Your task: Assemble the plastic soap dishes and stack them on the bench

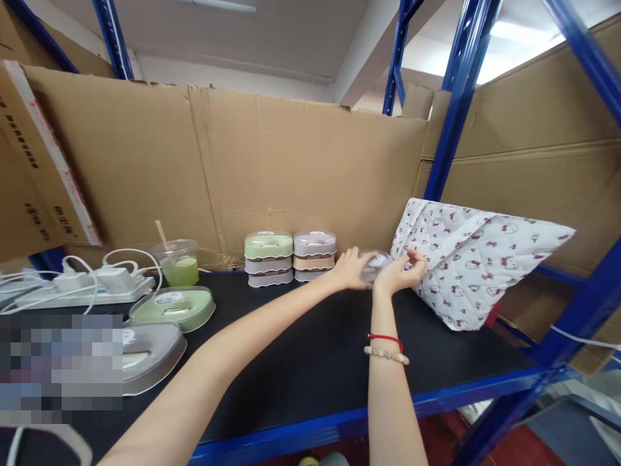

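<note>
My left hand (pixel 350 268) is closed round the left side of a clear-lidded grey case (pixel 374 264), near the back of the black shelf. On the case's right side is my right hand (pixel 400 272), its fingers partly curled and apart; its grip is partly hidden. Just left of my hands stand two stacks of cases, one topped by a green case (pixel 268 245), the other by a grey case (pixel 315 244). Another green case (pixel 177 309) and a larger-looking grey case (pixel 150 353) lie at the left.
A quilted white bag (pixel 466 259) leans at the right. Behind the left cases are a cup of green drink (pixel 179 268) and a white power strip (pixel 107 292) with cables. Cardboard (pixel 310 168) lines the back; blue posts (pixel 449 142) frame the shelf.
</note>
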Demonstrator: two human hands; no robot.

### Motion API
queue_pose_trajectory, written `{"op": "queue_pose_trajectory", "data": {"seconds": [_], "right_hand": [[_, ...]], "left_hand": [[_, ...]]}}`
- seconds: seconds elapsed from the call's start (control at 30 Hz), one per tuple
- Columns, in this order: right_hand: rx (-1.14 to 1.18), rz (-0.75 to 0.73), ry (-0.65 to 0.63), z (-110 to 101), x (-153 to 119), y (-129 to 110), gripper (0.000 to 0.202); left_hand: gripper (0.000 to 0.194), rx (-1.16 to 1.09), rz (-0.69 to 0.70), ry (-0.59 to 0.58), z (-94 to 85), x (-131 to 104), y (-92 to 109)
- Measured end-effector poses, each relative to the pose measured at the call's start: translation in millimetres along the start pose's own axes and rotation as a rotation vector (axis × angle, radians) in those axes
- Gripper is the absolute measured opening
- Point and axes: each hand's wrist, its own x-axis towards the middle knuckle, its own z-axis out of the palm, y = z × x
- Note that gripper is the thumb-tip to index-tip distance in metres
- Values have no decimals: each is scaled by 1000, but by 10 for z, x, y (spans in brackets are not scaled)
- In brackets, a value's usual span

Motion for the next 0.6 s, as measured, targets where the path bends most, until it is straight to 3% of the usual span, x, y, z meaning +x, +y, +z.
{"op": "queue_pose_trajectory", "data": {"seconds": [0.13,0.27,0.43,0.6], "right_hand": [[14,60,-65,-6,-5,-27,36],[-1,76,-95,2,-22,-17,37],[2,72,-148,38,-36,14,40],[65,90,-179,96,-56,58,34]], "left_hand": [[86,71,-38,-52,-200,381,-149],[86,128,-72,-98,-106,542,-238],[74,186,-72,-77,79,500,-209],[71,204,-101,2,-8,177,-122]]}}
